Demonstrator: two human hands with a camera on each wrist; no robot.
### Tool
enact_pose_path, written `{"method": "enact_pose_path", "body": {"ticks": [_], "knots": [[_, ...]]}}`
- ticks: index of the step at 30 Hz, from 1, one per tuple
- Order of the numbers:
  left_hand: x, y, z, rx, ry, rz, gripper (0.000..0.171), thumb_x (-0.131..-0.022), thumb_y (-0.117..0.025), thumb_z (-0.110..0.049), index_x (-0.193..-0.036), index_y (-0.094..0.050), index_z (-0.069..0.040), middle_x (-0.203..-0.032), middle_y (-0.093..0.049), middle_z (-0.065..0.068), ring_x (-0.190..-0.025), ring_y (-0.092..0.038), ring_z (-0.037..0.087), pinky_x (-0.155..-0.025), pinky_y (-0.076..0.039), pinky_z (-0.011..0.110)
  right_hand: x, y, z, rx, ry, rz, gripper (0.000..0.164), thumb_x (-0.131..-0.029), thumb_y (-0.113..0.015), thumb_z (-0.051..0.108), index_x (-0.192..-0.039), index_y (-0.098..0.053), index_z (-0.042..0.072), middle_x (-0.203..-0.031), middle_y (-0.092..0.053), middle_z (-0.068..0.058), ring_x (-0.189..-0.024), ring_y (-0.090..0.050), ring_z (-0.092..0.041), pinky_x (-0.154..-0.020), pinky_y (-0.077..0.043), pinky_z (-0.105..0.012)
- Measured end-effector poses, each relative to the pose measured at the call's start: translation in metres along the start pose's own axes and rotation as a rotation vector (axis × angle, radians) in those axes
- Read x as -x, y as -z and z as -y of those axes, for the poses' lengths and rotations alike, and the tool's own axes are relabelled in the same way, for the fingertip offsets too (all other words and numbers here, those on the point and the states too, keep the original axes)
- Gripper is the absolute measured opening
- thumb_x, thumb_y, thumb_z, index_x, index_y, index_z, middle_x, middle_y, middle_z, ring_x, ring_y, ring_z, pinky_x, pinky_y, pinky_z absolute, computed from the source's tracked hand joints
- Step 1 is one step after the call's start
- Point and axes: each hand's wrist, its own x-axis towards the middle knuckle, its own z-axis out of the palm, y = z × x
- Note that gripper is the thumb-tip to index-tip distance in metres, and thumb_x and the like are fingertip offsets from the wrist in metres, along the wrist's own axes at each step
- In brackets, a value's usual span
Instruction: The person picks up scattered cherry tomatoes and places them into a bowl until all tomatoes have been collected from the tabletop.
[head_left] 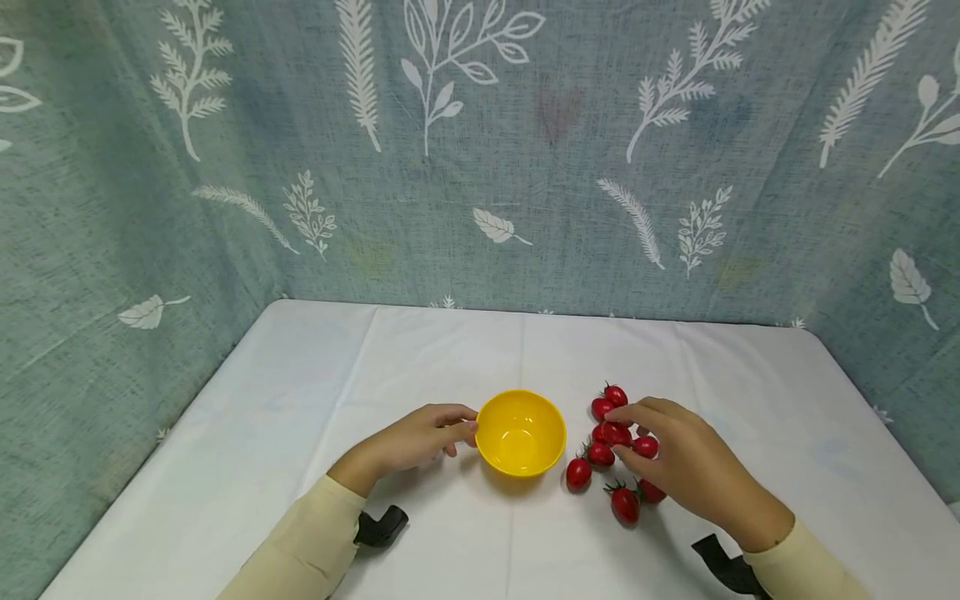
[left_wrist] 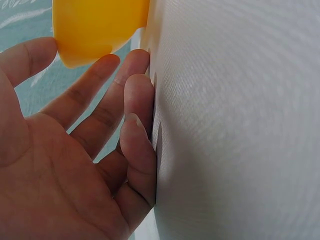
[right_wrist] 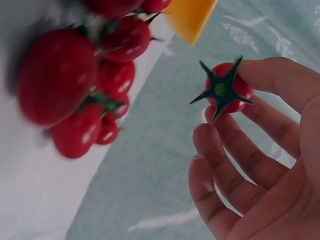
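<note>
A yellow bowl stands on the white table in the head view. My left hand is at its left side, the thumb and a fingertip touching the outer wall, the fingers loosely bent. To the right of the bowl, my right hand pinches a cherry tomato between thumb and fingers. In the right wrist view, this tomato shows its green star-shaped calyx and is held above the table. Several other cherry tomatoes lie around and below the right hand; some are partly hidden by it.
White cloth covers the table. A green curtain with white leaf prints hangs behind and at both sides. Black straps show near both wrists. One tomato lies nearer the front than the others.
</note>
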Motion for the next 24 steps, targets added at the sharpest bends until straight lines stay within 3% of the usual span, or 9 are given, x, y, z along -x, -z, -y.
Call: {"method": "enact_pose_path", "body": {"ticks": [9,16,24], "knots": [[-0.001,0.002,-0.001,-0.008,-0.013,0.004,0.038,-0.1,-0.054,-0.047,-0.126,-0.065,-0.022,-0.109,-0.07,-0.001,-0.09,-0.06,0.02,-0.07,-0.043,0.032,-0.018,-0.015,0.018,-0.039,0.109,-0.018,0.038,-0.079,-0.085,0.016,-0.114,-0.072,0.02,-0.107,-0.069,0.006,-0.092,-0.063,-0.014,-0.078,-0.058,-0.03],[-0.001,0.001,0.002,-0.001,-0.019,0.008,0.039,-0.099,-0.056,-0.048,-0.126,-0.065,-0.022,-0.109,-0.07,-0.001,-0.091,-0.06,0.021,-0.073,-0.044,0.033,-0.033,-0.032,0.029,-0.081,0.114,0.019,0.037,-0.079,-0.085,0.016,-0.113,-0.072,0.019,-0.1,-0.068,0.008,-0.08,-0.056,-0.011,-0.068,-0.052,-0.02],[-0.001,0.001,0.002,0.001,-0.027,0.018,0.039,-0.099,-0.056,-0.047,-0.127,-0.064,-0.021,-0.109,-0.07,-0.001,-0.091,-0.061,0.021,-0.077,-0.045,0.033,-0.047,-0.049,0.035,-0.052,0.087,0.096,0.032,-0.083,-0.082,0.023,-0.113,-0.072,0.019,-0.1,-0.069,0.008,-0.083,-0.057,-0.012,-0.072,-0.053,-0.022]]}}
